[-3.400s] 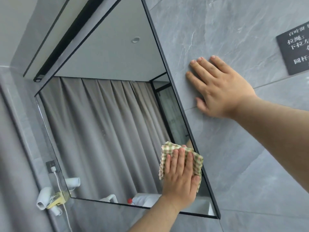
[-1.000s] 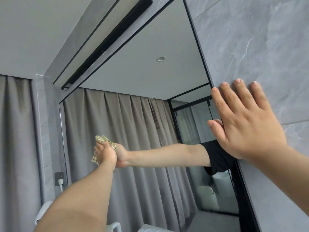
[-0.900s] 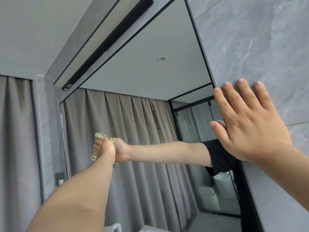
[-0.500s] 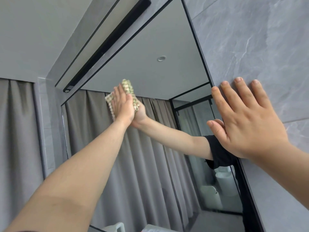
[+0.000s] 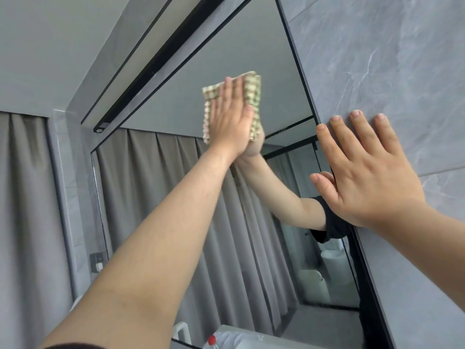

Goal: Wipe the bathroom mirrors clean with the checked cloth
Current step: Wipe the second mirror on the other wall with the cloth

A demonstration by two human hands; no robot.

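Reflecting grey curtains, mirror (image 5: 251, 51), grey tiled wall (image 5: 390, 59)

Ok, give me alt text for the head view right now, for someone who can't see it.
The left hand presses a checked cloth flat against the upper part of a wall mirror, arm stretched up. The right hand rests open on the grey tiled wall beside the mirror's right edge.

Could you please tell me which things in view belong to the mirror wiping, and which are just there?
In use: checked cloth, mirror, left hand pressing the cloth flat.

Just there: right hand on tiled wall, curtain, red-capped bottle.
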